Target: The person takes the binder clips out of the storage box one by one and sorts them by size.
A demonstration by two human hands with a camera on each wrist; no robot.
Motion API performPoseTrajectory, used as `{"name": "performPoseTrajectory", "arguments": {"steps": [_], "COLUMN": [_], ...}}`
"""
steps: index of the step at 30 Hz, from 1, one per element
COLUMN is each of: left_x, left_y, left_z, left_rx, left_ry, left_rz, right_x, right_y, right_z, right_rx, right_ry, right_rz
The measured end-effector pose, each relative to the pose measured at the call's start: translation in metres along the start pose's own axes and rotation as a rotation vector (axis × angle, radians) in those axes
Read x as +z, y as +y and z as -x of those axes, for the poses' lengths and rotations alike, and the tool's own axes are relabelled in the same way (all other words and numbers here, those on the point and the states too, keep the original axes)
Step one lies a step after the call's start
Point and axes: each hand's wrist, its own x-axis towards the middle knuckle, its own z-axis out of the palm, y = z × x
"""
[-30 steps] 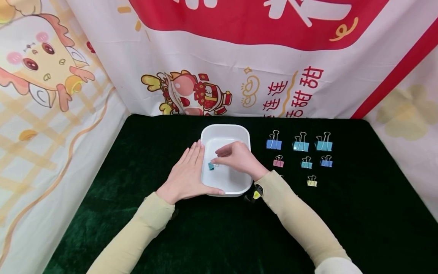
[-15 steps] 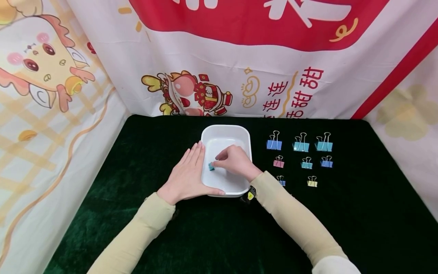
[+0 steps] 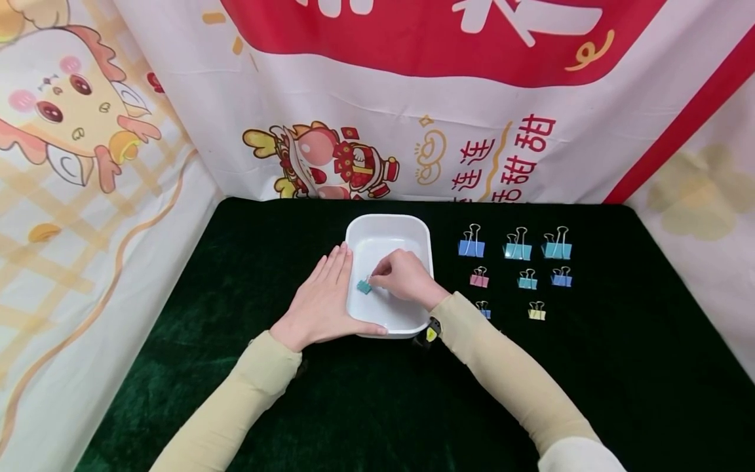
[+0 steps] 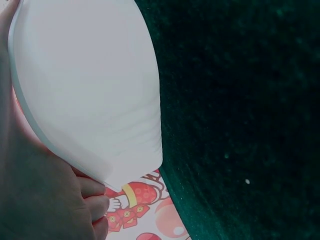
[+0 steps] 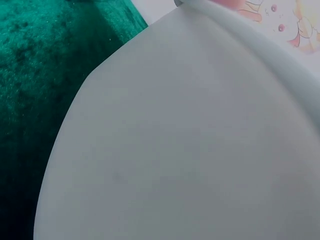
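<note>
A small teal binder clip [image 3: 364, 286] sits low inside the white rectangular tub [image 3: 389, 229]. With thumb and fingertips my right hand [image 3: 406, 278] pinches it at its wire handles, reaching in over the tub's right side. My left hand [image 3: 321, 298] lies along the tub's left side with straight fingers, its thumb stretched across the near rim. In the left wrist view, that hand [image 4: 45, 195] rests against the tub's outer wall [image 4: 95, 90]. The right wrist view is mostly filled by the tub wall [image 5: 175, 135], and the clip is hidden there.
On the dark green cloth [image 3: 377, 406], right of the tub, several binder clips stand in rows: large blue [image 3: 471, 248] and teal [image 3: 518, 250] ones behind, smaller pink [image 3: 479, 279] and yellow [image 3: 537, 313] ones nearer. My right sleeve partly covers a small blue clip [image 3: 484, 311]. Printed curtains border the cloth.
Over the last second my right hand has shifted slightly nearer and the teal clip has turned in its fingers. The small blue clip beside the sleeve shows more. My left hand stays put.
</note>
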Motion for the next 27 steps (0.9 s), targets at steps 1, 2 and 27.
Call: {"name": "performPoseTrajectory", "arguments": {"steps": [1, 2, 27], "left_x": [0.000, 0.000, 0.000], "left_y": [0.000, 0.000, 0.002], "left_z": [0.000, 0.000, 0.001], "left_rx": [0.001, 0.001, -0.004], "left_ry": [0.001, 0.001, -0.003], "left_rz": [0.002, 0.003, -0.007], "right_x": [0.000, -0.001, -0.014], "right_y": [0.000, 0.000, -0.003], "right_z": [0.000, 0.000, 0.009], "right_rx": [-0.004, -0.008, -0.126], "right_ry": [0.002, 0.005, 0.098], "right_rz": [-0.002, -0.008, -0.284]}}
